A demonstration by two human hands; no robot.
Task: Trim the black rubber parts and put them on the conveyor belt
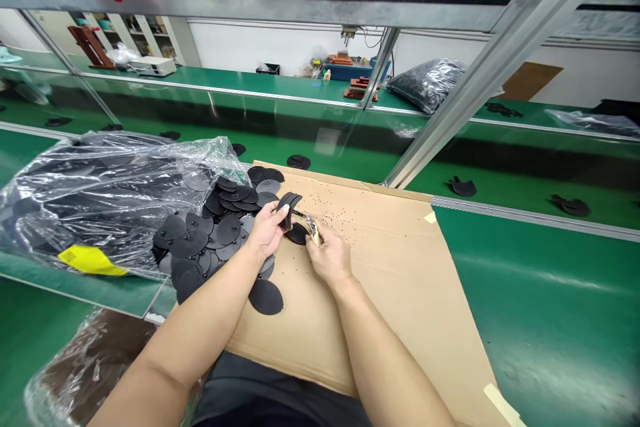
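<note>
My left hand [266, 233] is closed round a small stack of thin black plastic discs [289, 208], tilted up on edge above the cardboard. In my right hand [331, 255] is a pair of cutting pliers [313, 228] with pale handles, its jaws pointing at the edge of the discs. Whether the jaws touch a disc is too small to tell. Below the held stack a black disc [298, 233] lies on the cardboard sheet [395, 280]. Left of my hands spreads a loose pile of black discs [190, 243], some with small pegs.
A clear plastic bag [110, 193] full of black parts lies at the left, with a yellow label [93, 260]. Tiny black bits dot the cardboard. Behind runs a green conveyor belt [350, 180] carrying spaced black parts. A slanted metal post [450, 93] and overhead shelf [400, 13] frame the bench.
</note>
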